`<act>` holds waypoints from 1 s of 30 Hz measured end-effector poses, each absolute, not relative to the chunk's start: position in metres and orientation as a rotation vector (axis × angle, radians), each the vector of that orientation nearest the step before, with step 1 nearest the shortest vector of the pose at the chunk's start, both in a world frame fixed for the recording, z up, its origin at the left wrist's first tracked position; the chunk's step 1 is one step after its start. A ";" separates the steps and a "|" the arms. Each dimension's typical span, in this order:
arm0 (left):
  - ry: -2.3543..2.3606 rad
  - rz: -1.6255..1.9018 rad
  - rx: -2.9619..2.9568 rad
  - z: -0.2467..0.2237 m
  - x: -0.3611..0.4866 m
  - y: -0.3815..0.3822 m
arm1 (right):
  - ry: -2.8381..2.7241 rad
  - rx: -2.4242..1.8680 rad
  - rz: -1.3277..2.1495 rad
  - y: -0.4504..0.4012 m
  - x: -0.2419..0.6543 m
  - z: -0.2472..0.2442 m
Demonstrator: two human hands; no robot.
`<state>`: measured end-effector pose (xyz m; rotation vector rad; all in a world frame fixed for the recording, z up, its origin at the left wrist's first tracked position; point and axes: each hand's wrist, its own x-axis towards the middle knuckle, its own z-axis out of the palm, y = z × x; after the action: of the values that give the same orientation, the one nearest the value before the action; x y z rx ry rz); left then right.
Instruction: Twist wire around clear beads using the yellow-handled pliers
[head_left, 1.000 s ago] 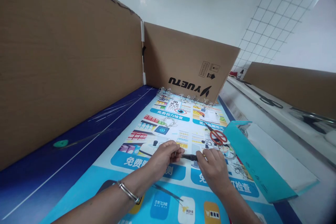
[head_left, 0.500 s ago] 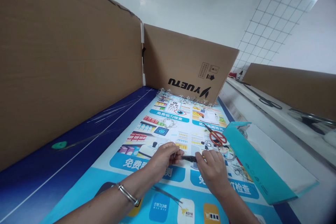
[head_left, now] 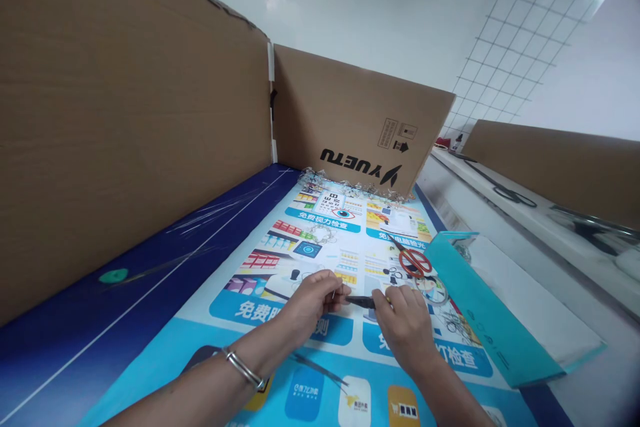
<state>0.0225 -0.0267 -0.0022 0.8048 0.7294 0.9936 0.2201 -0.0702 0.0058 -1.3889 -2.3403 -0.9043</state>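
Left hand (head_left: 313,300): one, with silver bangle (head_left: 244,369) at the wrist; thumb and fingers pinched together on what appears to be a thin wire (head_left: 333,293), too fine to trace fully.

Right hand (head_left: 406,320): one, fist closed round a dark tapered tool (head_left: 361,301), its narrow end pointing at the left fingertips; whether tip and wire touch cannot be told.

Position: tool and wire between the two hands, above the printed sheet (head_left: 165,360).

Change since the earlier pictures: hands, tool and wire in matching places; view tilted very slightly since the first; surrounding items unmoved.

Surroundings, right: scissors (head_left: 415,263), red-handled; clear ring-shaped coil (head_left: 433,290), just below them; tangle of wire (head_left: 459,325), beside the teal box (head_left: 493,313), which lies open.

Near side: dark strand (head_left: 320,368), lying on the sheet.

Far end: silvery heap (head_left: 355,187), strung along the foot of the cardboard panel (head_left: 350,107).

Far left: green object (head_left: 114,276), small, on the dark-blue border.
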 end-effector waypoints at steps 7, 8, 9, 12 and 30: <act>0.736 1.014 0.918 -0.001 0.022 -0.027 | -2.364 -1.411 -0.803 -0.072 0.220 0.008; 0.743 1.019 0.946 -0.001 0.022 -0.027 | -2.372 -1.422 -0.752 -0.072 0.220 0.008; 0.747 1.025 0.978 0.000 0.022 -0.026 | -2.379 -1.436 -0.693 -0.072 0.220 0.007; 0.749 1.042 1.100 0.004 0.021 -0.025 | -2.385 -1.486 -0.539 -0.073 0.219 0.006; 0.700 0.981 1.524 0.019 0.016 -0.026 | -2.396 -1.667 0.086 -0.079 0.219 0.029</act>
<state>0.0161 -0.0262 0.0188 1.5238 0.7004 0.9815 0.2187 -0.0787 0.0285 -1.6674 -2.3962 0.0863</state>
